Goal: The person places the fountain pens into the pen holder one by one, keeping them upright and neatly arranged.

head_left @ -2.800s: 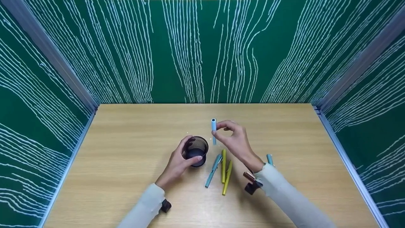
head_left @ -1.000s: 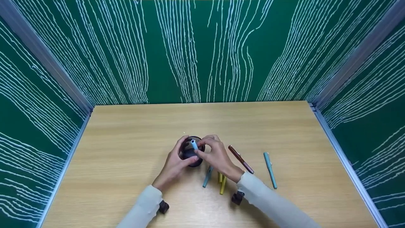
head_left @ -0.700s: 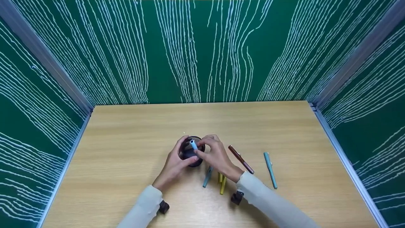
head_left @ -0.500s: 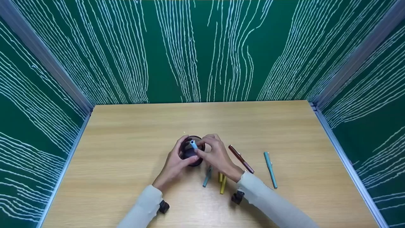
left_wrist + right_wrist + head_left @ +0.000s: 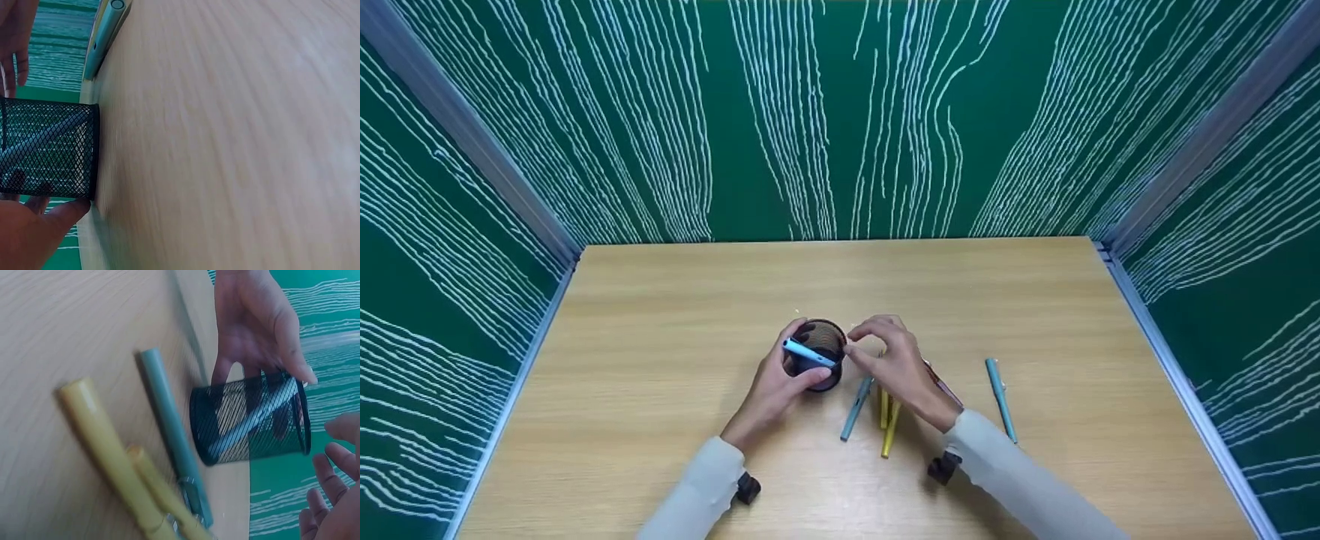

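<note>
My left hand [image 5: 774, 386] grips a black mesh pen cup [image 5: 834, 341], its thumb over the near rim and fingers round the far side. Inside the cup a light blue pen [image 5: 808, 352] leans on a slant, its upper end at the left rim. Through the mesh in the right wrist view the leaning pen [image 5: 256, 417] reaches down to the cup's base. Just right of the rim is my right hand [image 5: 901, 367], holding nothing, thumb and index finger bent loosely with a gap between them. In the left wrist view the cup [image 5: 48, 149] stands upright on the table.
Right of the cup lie a teal pen [image 5: 855, 412] and two yellow pens, one [image 5: 889, 433] nearer the front. A brown pen [image 5: 946, 388] is partly hidden behind my right wrist. Another teal pen [image 5: 1000, 397] lies farther right. Green walls [image 5: 780, 150] with white lines enclose the wooden table [image 5: 660, 322].
My right hand has carried the light blue pen from beyond the cup into it, let go, and drawn back right. The pen now leans left. My left hand keeps its grip on the cup.
</note>
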Action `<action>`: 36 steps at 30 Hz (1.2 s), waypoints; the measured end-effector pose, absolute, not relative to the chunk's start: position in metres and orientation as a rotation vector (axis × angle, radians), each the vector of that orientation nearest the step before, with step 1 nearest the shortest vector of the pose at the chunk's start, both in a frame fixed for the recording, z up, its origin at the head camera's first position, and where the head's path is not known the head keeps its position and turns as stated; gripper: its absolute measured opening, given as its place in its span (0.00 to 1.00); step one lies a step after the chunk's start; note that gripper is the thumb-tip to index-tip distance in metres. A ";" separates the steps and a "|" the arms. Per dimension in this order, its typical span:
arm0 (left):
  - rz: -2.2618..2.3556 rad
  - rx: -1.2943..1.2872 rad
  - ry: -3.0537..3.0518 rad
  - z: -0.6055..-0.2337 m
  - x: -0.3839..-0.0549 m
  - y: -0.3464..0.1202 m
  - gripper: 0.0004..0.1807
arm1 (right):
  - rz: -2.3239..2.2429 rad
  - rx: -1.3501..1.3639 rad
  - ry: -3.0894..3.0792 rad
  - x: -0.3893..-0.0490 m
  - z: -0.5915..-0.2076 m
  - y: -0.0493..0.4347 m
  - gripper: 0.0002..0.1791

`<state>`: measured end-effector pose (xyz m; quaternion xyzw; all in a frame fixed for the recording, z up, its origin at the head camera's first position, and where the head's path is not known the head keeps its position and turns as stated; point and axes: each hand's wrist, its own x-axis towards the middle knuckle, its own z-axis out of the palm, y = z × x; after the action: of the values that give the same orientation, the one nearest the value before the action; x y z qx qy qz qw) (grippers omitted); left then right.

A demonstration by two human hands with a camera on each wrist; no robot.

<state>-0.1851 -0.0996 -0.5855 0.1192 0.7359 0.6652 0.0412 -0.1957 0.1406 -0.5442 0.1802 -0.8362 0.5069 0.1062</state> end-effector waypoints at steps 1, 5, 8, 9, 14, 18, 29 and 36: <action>2.042 0.365 2.250 -0.586 -0.185 -0.099 0.52 | 1.497 0.515 -2.468 -0.195 -0.545 0.144 0.07; 2.058 0.356 2.228 -0.586 -0.185 -0.099 0.52 | 1.513 0.429 -2.498 -0.192 -0.546 0.160 0.06; 2.058 0.336 2.231 -0.586 -0.185 -0.099 0.53 | 1.526 0.384 -2.495 -0.189 -0.545 0.171 0.06; 2.055 0.329 2.239 -0.586 -0.185 -0.100 0.53 | 1.524 0.376 -2.490 -0.189 -0.545 0.175 0.06; 2.051 0.310 2.257 -0.583 -0.185 -0.101 0.53 | 1.520 0.324 -2.463 -0.186 -0.546 0.197 0.06; 2.053 0.304 2.248 -0.582 -0.185 -0.101 0.53 | 1.523 0.219 -2.480 -0.181 -0.549 0.217 0.06; 2.026 0.295 2.271 -0.583 -0.186 -0.100 0.53 | 1.473 0.127 -2.501 -0.167 -0.562 0.268 0.09; 2.040 0.310 2.252 -0.584 -0.186 -0.101 0.53 | 1.466 -0.022 -2.531 -0.153 -0.573 0.296 0.11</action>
<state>-0.1862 -0.1009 -0.5840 0.1014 0.7367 0.6671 0.0436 -0.1532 0.2960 -0.5734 -0.0076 -0.8602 0.4983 0.1082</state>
